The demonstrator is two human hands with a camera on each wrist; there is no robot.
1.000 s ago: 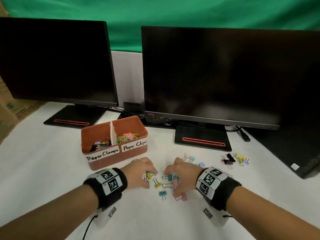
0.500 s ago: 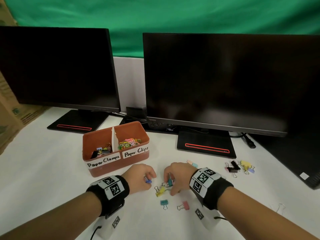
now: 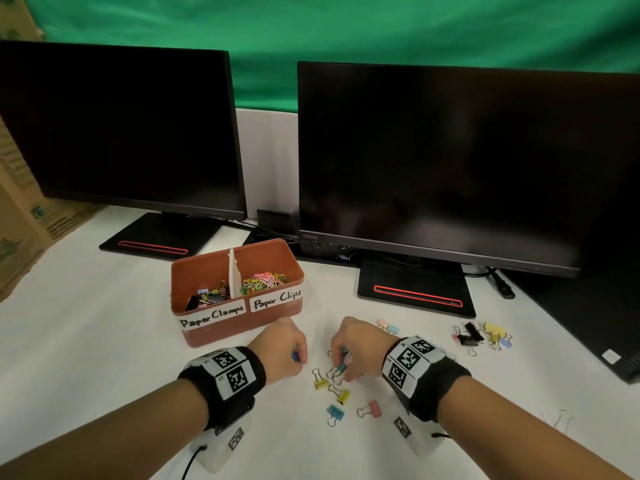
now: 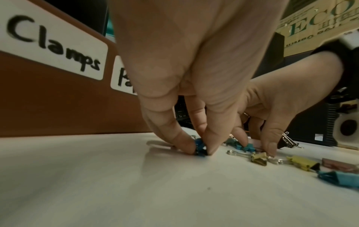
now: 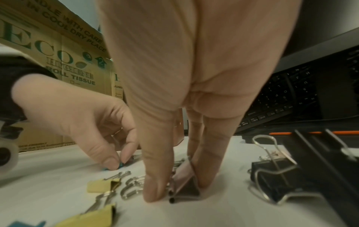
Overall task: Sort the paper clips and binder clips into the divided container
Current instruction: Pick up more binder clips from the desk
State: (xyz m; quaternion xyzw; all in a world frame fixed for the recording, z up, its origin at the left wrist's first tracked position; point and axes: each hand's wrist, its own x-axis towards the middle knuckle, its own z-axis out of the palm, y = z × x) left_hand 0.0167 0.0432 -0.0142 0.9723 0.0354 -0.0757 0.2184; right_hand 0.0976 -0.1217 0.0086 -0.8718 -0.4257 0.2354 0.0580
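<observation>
My left hand (image 3: 298, 358) pinches a small blue binder clip (image 4: 200, 147) between thumb and fingertips, down on the white table just in front of the container. My right hand (image 3: 341, 363) pinches a pale pink binder clip (image 5: 184, 184) against the table, with a teal clip (image 3: 341, 368) right beside it. The red-brown divided container (image 3: 242, 327) holds binder clips in its left "Paper Clamps" half and coloured paper clips (image 3: 265, 280) in its right "Paper Clips" half. Two yellow clips (image 3: 320, 382), a blue one (image 3: 335, 413) and a pink one (image 3: 372, 408) lie loose near my right hand.
More binder clips, black, yellow and pink, lie clustered at the right (image 3: 481, 336), and a pink and blue pair (image 3: 388, 327) sits behind my right hand. Two dark monitors (image 3: 433, 168) stand behind on flat bases. A black keyboard (image 3: 616, 348) lies far right and cardboard boxes (image 3: 20, 216) far left.
Both hands have drawn slightly back toward the container. My left hand now pinches the blue clip. The pink and blue clips near my right hand now lie uncovered.
</observation>
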